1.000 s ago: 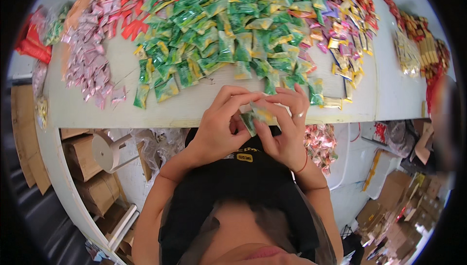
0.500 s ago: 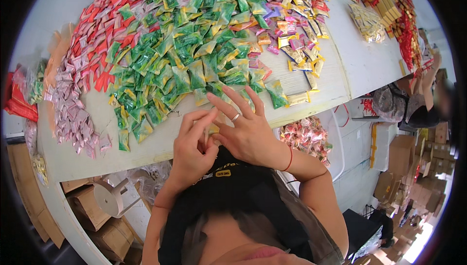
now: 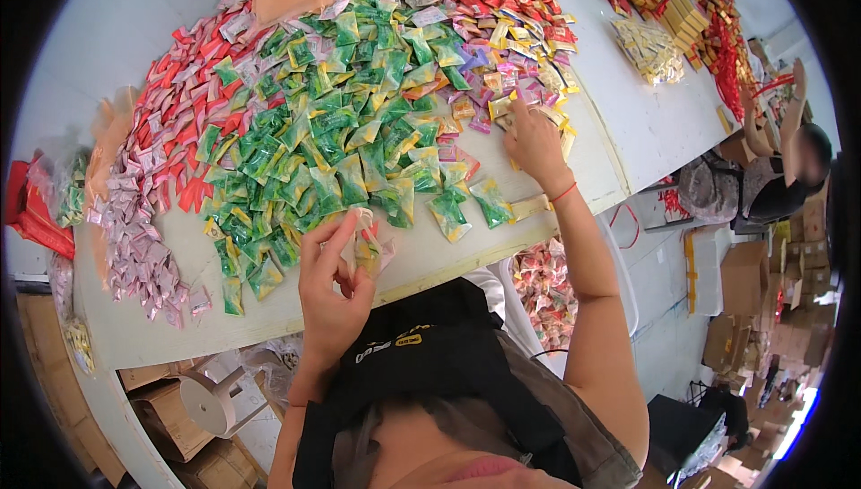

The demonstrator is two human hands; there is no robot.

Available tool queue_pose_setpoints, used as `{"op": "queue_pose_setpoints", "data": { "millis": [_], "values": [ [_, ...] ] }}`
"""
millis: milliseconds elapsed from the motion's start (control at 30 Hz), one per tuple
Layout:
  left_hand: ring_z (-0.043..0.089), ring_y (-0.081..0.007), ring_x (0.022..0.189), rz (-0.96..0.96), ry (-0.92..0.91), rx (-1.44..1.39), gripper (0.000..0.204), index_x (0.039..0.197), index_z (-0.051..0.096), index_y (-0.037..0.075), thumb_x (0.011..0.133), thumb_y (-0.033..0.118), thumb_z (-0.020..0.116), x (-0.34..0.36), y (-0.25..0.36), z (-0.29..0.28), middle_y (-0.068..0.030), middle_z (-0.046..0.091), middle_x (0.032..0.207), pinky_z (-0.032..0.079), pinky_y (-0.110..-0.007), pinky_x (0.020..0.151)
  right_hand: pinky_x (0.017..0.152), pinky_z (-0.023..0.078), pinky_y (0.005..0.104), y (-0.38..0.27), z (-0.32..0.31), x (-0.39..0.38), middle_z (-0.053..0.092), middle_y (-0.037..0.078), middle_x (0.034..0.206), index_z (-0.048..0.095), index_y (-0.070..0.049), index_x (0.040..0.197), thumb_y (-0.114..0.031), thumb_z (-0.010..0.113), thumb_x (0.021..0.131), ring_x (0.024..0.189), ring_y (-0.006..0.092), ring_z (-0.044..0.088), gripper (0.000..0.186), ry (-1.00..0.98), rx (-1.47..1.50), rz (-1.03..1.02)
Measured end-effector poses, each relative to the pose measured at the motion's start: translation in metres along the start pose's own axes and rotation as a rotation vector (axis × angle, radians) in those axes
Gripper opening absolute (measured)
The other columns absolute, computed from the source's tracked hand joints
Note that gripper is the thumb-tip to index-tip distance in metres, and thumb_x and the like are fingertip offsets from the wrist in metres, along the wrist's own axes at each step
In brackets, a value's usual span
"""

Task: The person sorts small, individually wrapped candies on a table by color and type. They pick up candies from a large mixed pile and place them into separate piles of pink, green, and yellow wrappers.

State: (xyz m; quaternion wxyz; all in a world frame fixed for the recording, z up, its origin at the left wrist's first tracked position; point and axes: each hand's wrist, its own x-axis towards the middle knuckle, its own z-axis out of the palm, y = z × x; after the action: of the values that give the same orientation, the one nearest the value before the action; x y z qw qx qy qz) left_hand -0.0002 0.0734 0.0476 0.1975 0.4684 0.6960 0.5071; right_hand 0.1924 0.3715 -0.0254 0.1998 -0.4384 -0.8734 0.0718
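Sachets of many colours cover the white table (image 3: 430,260), and the person works at its near edge with both hands. Left hand (image 3: 330,284) is raised just above the table edge, its thumb and fingers pinched on a small bunch of clear packets (image 3: 366,245) with yellow-green contents, held upright. Right hand (image 3: 531,141) is stretched out well apart from the left, palm down, fingers spread and pressing on the yellow and pink sachets (image 3: 525,103) at the right side of the spread; whether it has closed on any of them cannot be told. A thin red band (image 3: 563,193) circles that wrist. Between the two hands lies the broad heap of green sachets (image 3: 341,139), with a few strays near the table edge. Red sachets (image 3: 184,103) run along the far left of the heap, and pale pink ones (image 3: 134,238) trail down toward the person's left. Farther right on the table sit stacks of yellow and red packets (image 3: 682,18). Below the table, cardboard boxes (image 3: 179,417) stand at the left, and a white bin of mixed sachets (image 3: 543,292) sits under the right arm. Another person (image 3: 780,175) is at the far right edge.
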Motion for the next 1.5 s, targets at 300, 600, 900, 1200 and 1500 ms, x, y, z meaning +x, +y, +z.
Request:
{"op": "queue_pose_setpoints", "data": {
  "millis": [300, 600, 900, 1200, 1500],
  "values": [
    [0.046, -0.0029, 0.055, 0.011, -0.006, -0.048, 0.056, 0.129, 0.054, 0.001, 0.074, -0.009, 0.055, 0.004, -0.008, -0.001, -0.0092, 0.048, 0.117, 0.037, -0.017, 0.049, 0.073, 0.048, 0.0433, -0.032, -0.001, 0.0, 0.056, 0.017, 0.097, 0.058, -0.002, 0.103, -0.004, 0.055, 0.075, 0.088, 0.0346, 0.058, 0.029, -0.071, 0.186, -0.232],
    [0.044, -0.0043, 0.057, 0.005, -0.003, -0.067, 0.058, 0.13, 0.054, 0.004, 0.075, -0.011, 0.055, 0.013, -0.008, 0.001, -0.0069, 0.049, 0.115, 0.04, -0.018, 0.052, 0.073, 0.049, 0.0432, -0.017, -0.015, 0.052, 0.058, 0.013, 0.102, 0.06, -0.006, 0.097, -0.017, 0.068, 0.072, 0.087, 0.0337, 0.06, 0.029, -0.292, 0.12, -0.519],
    [0.046, -0.0033, 0.059, 0.027, -0.021, -0.104, 0.058, 0.13, 0.055, 0.003, 0.073, -0.011, 0.055, 0.038, -0.027, 0.005, -0.0076, 0.047, 0.116, 0.041, -0.018, 0.053, 0.08, 0.051, 0.041, 0.066, 0.013, 0.231, 0.066, 0.02, 0.099, 0.055, -0.001, 0.112, -0.033, 0.066, 0.082, 0.094, 0.0329, 0.065, 0.045, 0.036, 0.276, -0.152],
    [0.045, -0.0052, 0.059, -0.054, -0.01, -0.158, 0.057, 0.13, 0.055, 0.004, 0.075, -0.01, 0.055, 0.05, -0.038, -0.007, -0.0064, 0.047, 0.114, 0.041, -0.019, 0.054, 0.065, 0.049, 0.0368, 0.05, 0.028, 0.277, 0.067, 0.011, 0.074, 0.068, -0.002, 0.078, -0.027, 0.076, 0.067, 0.07, 0.023, 0.064, 0.029, -0.204, 0.182, -0.119],
    [0.046, -0.0065, 0.059, -0.083, -0.063, -0.244, 0.057, 0.13, 0.056, 0.005, 0.074, -0.009, 0.056, 0.042, -0.047, -0.006, -0.0067, 0.048, 0.114, 0.043, -0.021, 0.054, 0.08, 0.051, 0.0392, 0.015, 0.049, 0.278, 0.066, 0.014, 0.104, 0.064, -0.014, 0.116, -0.014, 0.064, 0.078, 0.094, 0.0333, 0.063, 0.039, -0.124, 0.278, -0.415]
  ]
}}
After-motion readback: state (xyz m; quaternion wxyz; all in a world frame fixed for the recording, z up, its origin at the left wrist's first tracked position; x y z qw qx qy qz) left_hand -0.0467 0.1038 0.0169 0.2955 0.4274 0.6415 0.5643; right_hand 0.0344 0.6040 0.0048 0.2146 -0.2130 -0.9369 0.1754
